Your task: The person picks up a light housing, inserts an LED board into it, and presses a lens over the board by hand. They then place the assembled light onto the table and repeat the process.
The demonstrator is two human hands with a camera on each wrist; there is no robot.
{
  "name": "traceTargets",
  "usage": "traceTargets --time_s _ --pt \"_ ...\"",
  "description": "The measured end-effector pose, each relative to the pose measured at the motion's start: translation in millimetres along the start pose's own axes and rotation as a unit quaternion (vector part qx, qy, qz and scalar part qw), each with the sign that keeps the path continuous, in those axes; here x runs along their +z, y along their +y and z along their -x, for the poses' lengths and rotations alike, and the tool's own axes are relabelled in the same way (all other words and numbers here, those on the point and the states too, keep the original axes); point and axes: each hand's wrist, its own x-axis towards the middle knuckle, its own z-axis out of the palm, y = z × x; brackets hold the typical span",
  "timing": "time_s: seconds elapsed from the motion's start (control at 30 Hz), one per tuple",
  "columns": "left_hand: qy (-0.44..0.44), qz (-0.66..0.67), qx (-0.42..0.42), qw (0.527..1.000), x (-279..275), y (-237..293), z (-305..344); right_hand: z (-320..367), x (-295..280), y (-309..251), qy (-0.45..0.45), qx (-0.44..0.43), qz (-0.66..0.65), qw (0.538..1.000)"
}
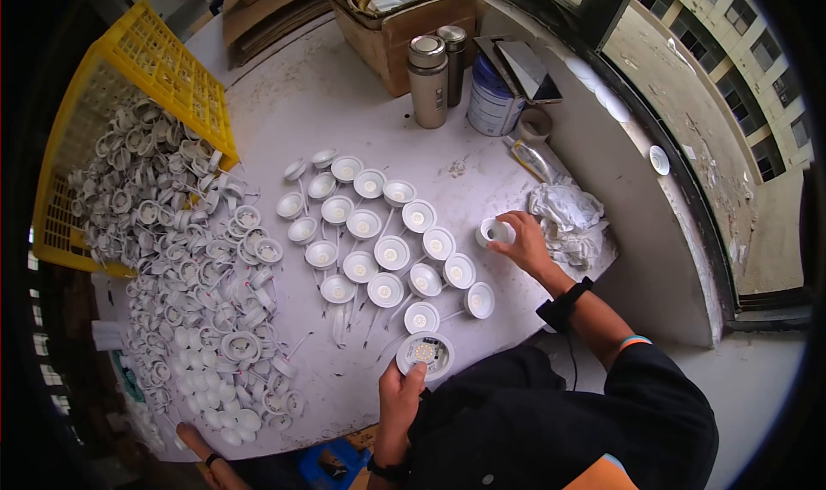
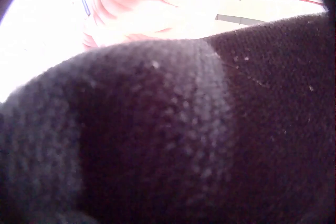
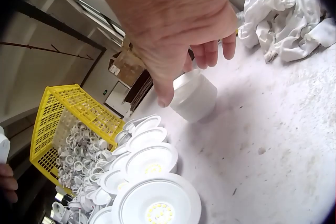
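My left hand [image 1: 399, 400] holds a round white LED downlight [image 1: 440, 361] at the table's near edge, thumb over its rim. Its face is turned up, showing the yellow-dotted LED board and some circuitry. In the left wrist view, dark fabric [image 2: 157, 129] hides nearly everything but a bit of skin. Farther out, my right hand [image 1: 529, 245] grips a white cylindrical piece [image 3: 197, 100] with a round opening, thumb on one side and fingers on the other. It stands on the table beside rows of finished-looking downlights [image 1: 392, 252], faces up, with wires trailing.
A heap of white lamp housings [image 1: 206, 292] spills from a tipped yellow crate [image 1: 163, 60] at left. Another hand [image 1: 194, 438] is at the lower left. Crumpled white cloth [image 1: 568, 219], a flask [image 1: 428, 86], a blue-and-white bucket [image 1: 495, 103] and a cardboard box [image 1: 379, 47] line the far right.
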Motion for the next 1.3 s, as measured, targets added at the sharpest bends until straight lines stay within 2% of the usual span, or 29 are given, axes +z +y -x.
traceTargets --time_s 0.07,0.13,0.17,0.23,0.33,0.47,0.57,0.67,0.73,0.77,0.83,0.93,0.97,1.07,1.13,1.2,1.3 --pt "-0.010 -0.002 0.003 1.000 0.7 3.6 0.4 2.2 -1.7 1.6 0.002 -0.001 -0.009 1.000" --pt "-0.010 -0.005 0.005 1.000 2.6 6.3 -1.2 4.8 -7.7 -10.0 0.015 0.013 -0.092 0.996" --pt "-0.015 0.008 0.027 0.999 5.3 5.3 -3.3 7.7 -12.6 -23.1 0.006 0.008 -0.100 0.995" --pt "-0.022 0.004 0.055 0.998 3.0 -0.8 -5.7 19.5 -44.9 -78.2 -0.044 -0.017 -0.236 0.971" --pt "-0.036 0.011 0.067 0.997 7.3 2.0 -6.8 39.4 -69.6 -134.6 -0.128 -0.172 -0.243 0.946" --pt "-0.034 0.030 0.085 0.995 12.1 7.7 -1.5 49.3 -72.9 -164.8 -0.183 -0.272 -0.207 0.922" --pt "-0.031 0.064 0.120 0.990 12.9 7.2 2.9 52.8 -72.9 -171.1 -0.186 -0.274 -0.195 0.923" --pt "-0.034 0.022 0.128 0.991 13.4 11.1 5.9 54.1 -73.7 -172.7 -0.202 -0.263 -0.196 0.923" --pt "-0.031 0.005 0.122 0.992 13.0 11.5 8.4 56.7 -73.2 -172.8 -0.199 -0.223 -0.282 0.912" --pt "-0.032 0.006 0.123 0.992 11.4 12.5 9.9 58.2 -73.0 -173.5 -0.199 -0.223 -0.281 0.912" --pt "-0.050 0.010 0.073 0.996 7.9 15.9 12.0 60.3 -72.7 -174.8 -0.246 -0.079 -0.365 0.894" --pt "-0.031 -0.003 0.105 0.994 15.4 21.4 12.7 60.6 -71.1 -172.2 -0.287 -0.090 -0.322 0.898" --pt "-0.031 -0.003 0.105 0.994 17.0 20.7 11.9 62.9 -72.2 -177.1 -0.251 -0.086 -0.326 0.907" --pt "0.004 -0.028 0.129 0.991 18.8 19.1 10.4 67.7 -67.3 -177.8 -0.232 -0.088 -0.320 0.914" --pt "0.046 -0.110 0.164 0.979 19.3 20.0 8.7 68.3 -64.9 -180.4 -0.232 -0.079 -0.324 0.914" --pt "0.064 -0.150 0.165 0.973 19.8 22.0 7.8 70.0 -61.9 -180.8 -0.231 -0.070 -0.329 0.913" --pt "0.088 -0.202 0.180 0.959 19.7 20.9 5.4 72.0 -57.6 -180.8 -0.207 -0.099 -0.337 0.913"
